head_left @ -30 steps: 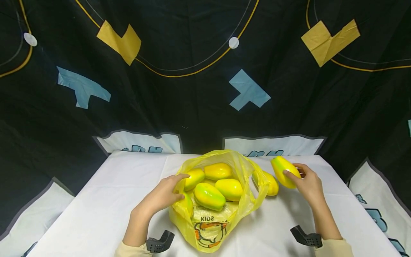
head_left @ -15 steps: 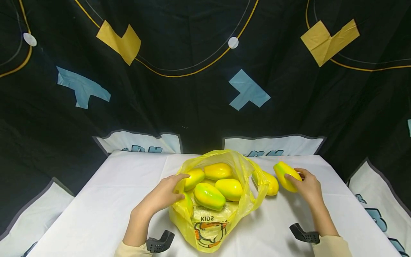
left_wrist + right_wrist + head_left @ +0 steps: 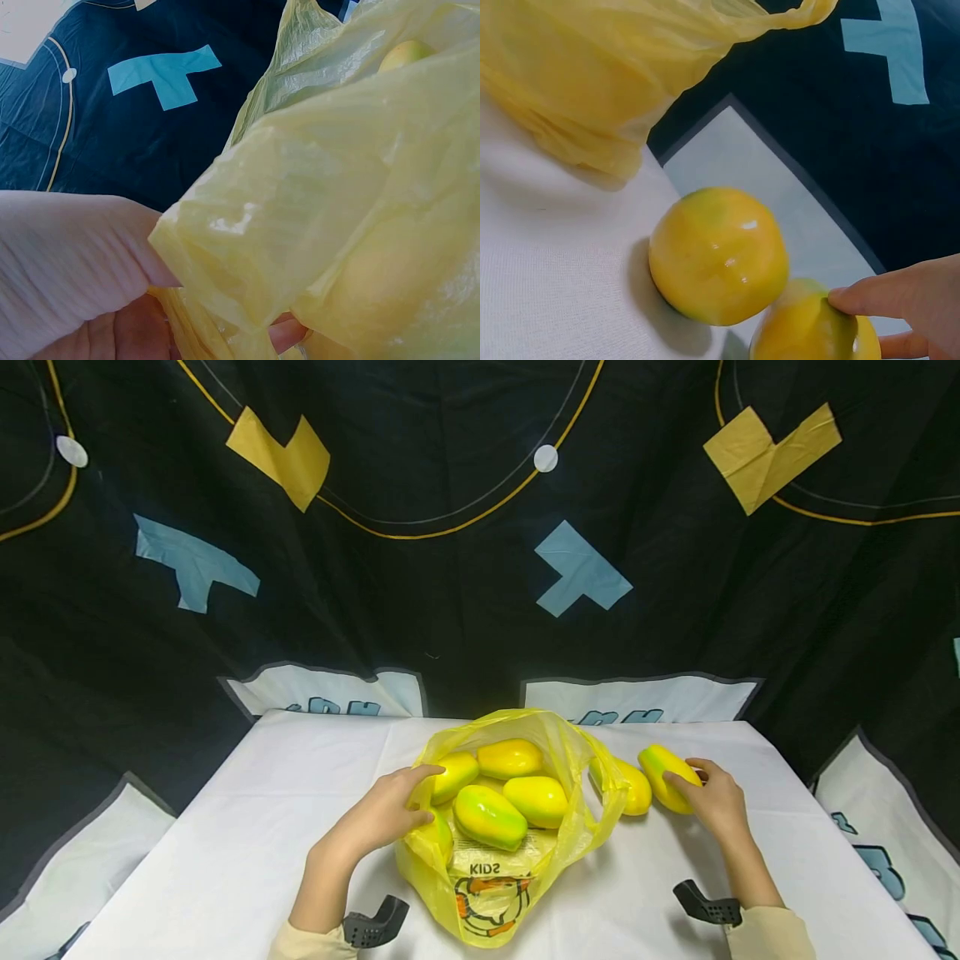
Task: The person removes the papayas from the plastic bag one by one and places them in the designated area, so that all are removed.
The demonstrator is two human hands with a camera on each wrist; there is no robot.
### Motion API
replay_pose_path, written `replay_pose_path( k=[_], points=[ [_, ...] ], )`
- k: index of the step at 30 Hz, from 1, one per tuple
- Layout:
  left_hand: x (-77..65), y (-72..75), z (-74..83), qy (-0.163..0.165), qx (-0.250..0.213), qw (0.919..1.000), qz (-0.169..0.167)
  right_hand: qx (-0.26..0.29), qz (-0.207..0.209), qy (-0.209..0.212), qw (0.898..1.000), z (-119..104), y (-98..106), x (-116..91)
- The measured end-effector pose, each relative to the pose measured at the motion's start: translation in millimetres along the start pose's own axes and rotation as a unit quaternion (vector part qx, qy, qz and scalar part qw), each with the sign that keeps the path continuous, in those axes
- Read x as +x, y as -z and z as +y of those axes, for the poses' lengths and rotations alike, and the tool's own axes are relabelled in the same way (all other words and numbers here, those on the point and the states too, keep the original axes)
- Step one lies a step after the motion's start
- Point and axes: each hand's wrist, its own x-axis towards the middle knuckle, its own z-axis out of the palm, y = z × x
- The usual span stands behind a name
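Observation:
A yellow plastic bag (image 3: 498, 893) stands with its mouth open in the middle of the head view, several yellow-green papayas (image 3: 489, 818) inside. My left hand (image 3: 386, 810) grips the bag's left rim, thumb and fingers spread along it; the left wrist view shows the thin plastic (image 3: 300, 202) covering part of the fingers. On the right, my right hand (image 3: 716, 797) holds a papaya (image 3: 667, 777) between thumb and fingers, low over the table. Just left of it lies another papaya (image 3: 633, 789), partly behind the bag's handle; the right wrist view shows this loose papaya (image 3: 718, 256) end-on.
A white cloth covers the table (image 3: 247, 810). Behind it hangs a black curtain (image 3: 435, 610) with gold and blue shapes and white panels along the bottom. The bag's right handle loop (image 3: 611, 793) flares out toward the loose papaya.
My right hand has come down with its papaya, now beside the loose one at table level. The left hand and the bag have stayed in place.

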Motion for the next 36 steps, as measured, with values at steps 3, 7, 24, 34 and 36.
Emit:
replay_pose_path(
  k=[3, 7, 24, 34, 36],
  points=[
    [-0.1, 0.2, -0.2, 0.000, 0.000, 1.0000, -0.001, -0.002, -0.003, -0.002, 1.000, 0.6, -1.2, 0.6],
    [-0.3, 0.1, -0.6, 0.003, -0.001, 1.0000, -0.002, -0.004, -0.007, -0.001, 1.000, 1.4, -2.9, 1.5],
    [-0.4, 0.6, 0.3, 0.006, -0.002, 1.0000, -0.001, -0.013, -0.017, 0.009, 1.000, 3.0, -6.3, 2.0],
    [-0.7, 1.0, 0.7, 0.011, -0.005, 0.9999, -0.002, -0.023, -0.014, 0.025, 0.999, 3.4, -7.0, 2.7],
    [-0.8, 1.1, 0.9, 0.011, -0.006, 0.9999, -0.002, -0.023, -0.015, 0.027, 0.999, 3.3, -6.7, 2.5]
  ],
)
